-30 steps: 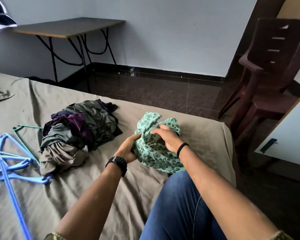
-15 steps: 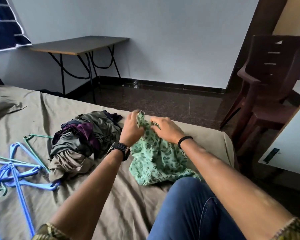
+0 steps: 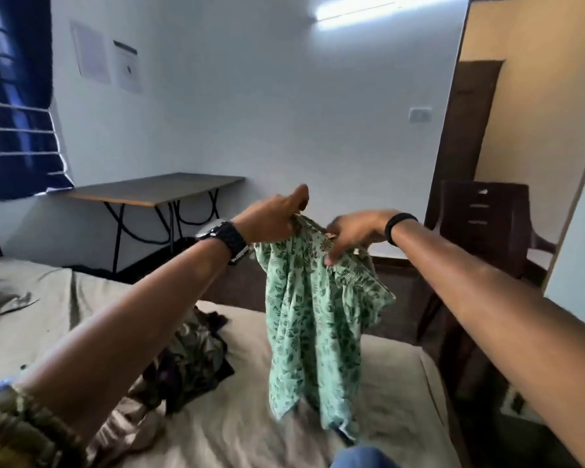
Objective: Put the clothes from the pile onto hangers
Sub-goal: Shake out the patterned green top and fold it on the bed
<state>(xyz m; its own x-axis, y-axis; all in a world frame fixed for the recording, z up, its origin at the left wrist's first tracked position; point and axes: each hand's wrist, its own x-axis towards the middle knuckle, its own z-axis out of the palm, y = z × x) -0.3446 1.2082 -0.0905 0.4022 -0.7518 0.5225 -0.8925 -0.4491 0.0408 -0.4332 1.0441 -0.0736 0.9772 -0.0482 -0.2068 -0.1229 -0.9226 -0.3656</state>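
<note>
Curtain (image 3: 14,96): dark blue, hanging at the far left over a window.
Folding table (image 3: 156,190): against the wall, behind the bed.
Bed (image 3: 233,427): covered in a beige sheet, rumpled at the left.
Pile of clothes (image 3: 190,359): dark and olive garments heaped on the bed, partly hidden behind the left forearm.
Left hand (image 3: 274,216): raised above the bed, fingers curled and pinching the top edge of the garment; a black watch (image 3: 225,238) sits on the wrist.
Green floral garment (image 3: 313,329): held up in the air between both hands, hanging down with its lower hem near the sheet; motion blur makes it hard to say whether it touches.
Right hand (image 3: 355,233): just beside the left, fingers curled down and gripping the garment's top edge; a black band (image 3: 399,224) circles the wrist.
Brown chair (image 3: 483,228): by the doorway at the right.
</note>
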